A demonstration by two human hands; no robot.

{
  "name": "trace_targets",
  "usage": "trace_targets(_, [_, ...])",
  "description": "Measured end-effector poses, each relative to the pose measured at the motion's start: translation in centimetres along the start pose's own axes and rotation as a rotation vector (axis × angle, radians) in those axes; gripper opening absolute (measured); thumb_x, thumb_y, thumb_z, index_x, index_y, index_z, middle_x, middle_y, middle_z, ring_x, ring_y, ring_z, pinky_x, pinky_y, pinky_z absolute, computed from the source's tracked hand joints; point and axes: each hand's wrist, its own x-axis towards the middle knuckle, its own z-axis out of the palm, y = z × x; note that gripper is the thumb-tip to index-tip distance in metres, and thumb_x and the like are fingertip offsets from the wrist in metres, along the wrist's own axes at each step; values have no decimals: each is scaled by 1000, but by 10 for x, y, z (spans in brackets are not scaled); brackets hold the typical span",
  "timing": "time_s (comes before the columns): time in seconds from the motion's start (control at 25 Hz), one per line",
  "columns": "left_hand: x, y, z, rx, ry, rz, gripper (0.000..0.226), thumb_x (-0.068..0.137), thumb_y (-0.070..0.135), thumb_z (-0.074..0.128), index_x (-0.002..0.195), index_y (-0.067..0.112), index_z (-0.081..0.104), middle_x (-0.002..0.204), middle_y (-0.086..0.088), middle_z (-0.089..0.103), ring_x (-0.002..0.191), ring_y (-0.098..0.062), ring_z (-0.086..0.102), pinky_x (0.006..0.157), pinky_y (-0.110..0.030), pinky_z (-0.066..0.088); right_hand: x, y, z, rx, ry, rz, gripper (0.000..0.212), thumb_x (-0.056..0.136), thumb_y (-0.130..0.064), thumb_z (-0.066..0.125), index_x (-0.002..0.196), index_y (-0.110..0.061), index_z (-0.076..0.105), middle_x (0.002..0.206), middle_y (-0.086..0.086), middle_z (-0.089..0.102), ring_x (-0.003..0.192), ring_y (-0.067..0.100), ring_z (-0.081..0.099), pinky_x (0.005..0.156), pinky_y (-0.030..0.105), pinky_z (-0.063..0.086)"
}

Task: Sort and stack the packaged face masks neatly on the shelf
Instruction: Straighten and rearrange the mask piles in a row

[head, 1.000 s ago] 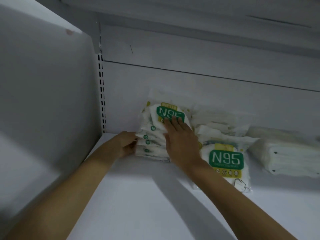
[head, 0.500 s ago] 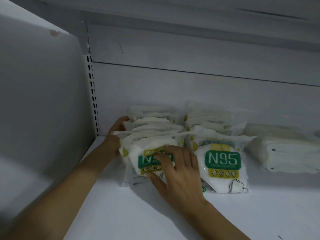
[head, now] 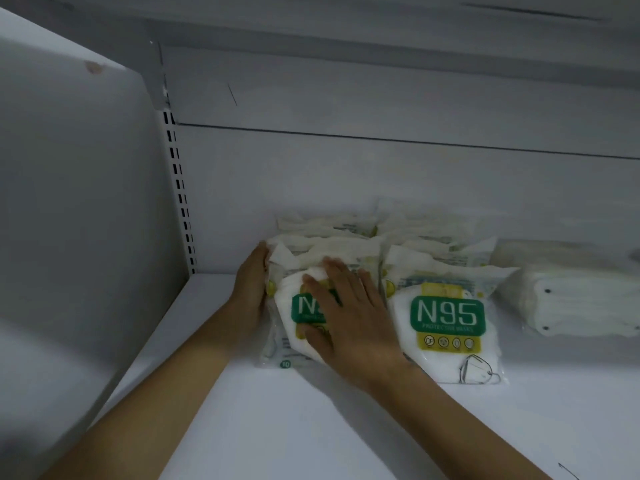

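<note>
While seemingly pressed, pack (head: 304, 327) between hands (head: 349, 320).

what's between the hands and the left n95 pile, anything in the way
Nothing visible. The right hand lies flat on the top pack of the left N95 pile, and the left hand is against the pile's left side. The second N95 pile sits close beside it on the right.

Two stacks of N95 packs: the left stack (head: 304, 258) and the right stack (head: 446, 313); one pile of plain white masks (head: 571, 299); two hands; pack counts unclear
</note>
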Motion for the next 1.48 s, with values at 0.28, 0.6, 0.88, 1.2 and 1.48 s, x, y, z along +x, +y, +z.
trace_targets(0.28, [-33, -20, -9, 111, -66, 132, 90, 67, 84, 35, 137, 28, 41, 143, -2, 47, 125, -20, 51, 108, -44, 38, -36, 78, -67, 495, 411, 913, 89, 73, -59, 69, 145, -22, 32, 150, 2, 35, 137, 19, 35, 112, 42, 31])
trace_targets(0.6, [-29, -29, -55, 718, -330, 150, 93, 36, 64, 89, 111, 16, 63, 101, 2, 73, 94, -15, 70, 81, -36, 57, -76, 128, -48, 968, -124, 1005, 79, 50, -38, 86, 119, -23, 52, 104, -5, 71, 90, 10, 70, 74, 28, 56])
trace_targets(0.88, [-37, -36, -27, 1075, 228, 676, 80, 56, 44, 87, 120, 17, 48, 112, 9, 43, 107, -13, 46, 81, -35, 44, -76, 118, -48, 851, 174, 956, 60, 66, -26, 84, 113, -19, 47, 99, -16, 61, 90, -2, 60, 58, 3, 46])
trace_targets(1.2, [-10, -53, -10, 451, -165, 317, 140, 41, 47, 95, 151, 20, 13, 146, 0, 43, 120, -12, 55, 92, -33, 53, -60, 118, -21, 932, 157, 892, 80, 53, -57, 86, 118, -30, 45, 119, 0, 60, 103, 10, 63, 83, 32, 56])
trace_targets(1.48, [-8, -46, 6, 178, -312, 206, 102, 46, 46, 93, 130, 8, 49, 118, -18, 65, 99, -27, 69, 69, -36, 58, -36, 131, -12, 1350, 115, 1072, 91, 63, -84, 54, 122, -15, 58, 110, 11, 70, 98, 27, 68, 89, 48, 53])
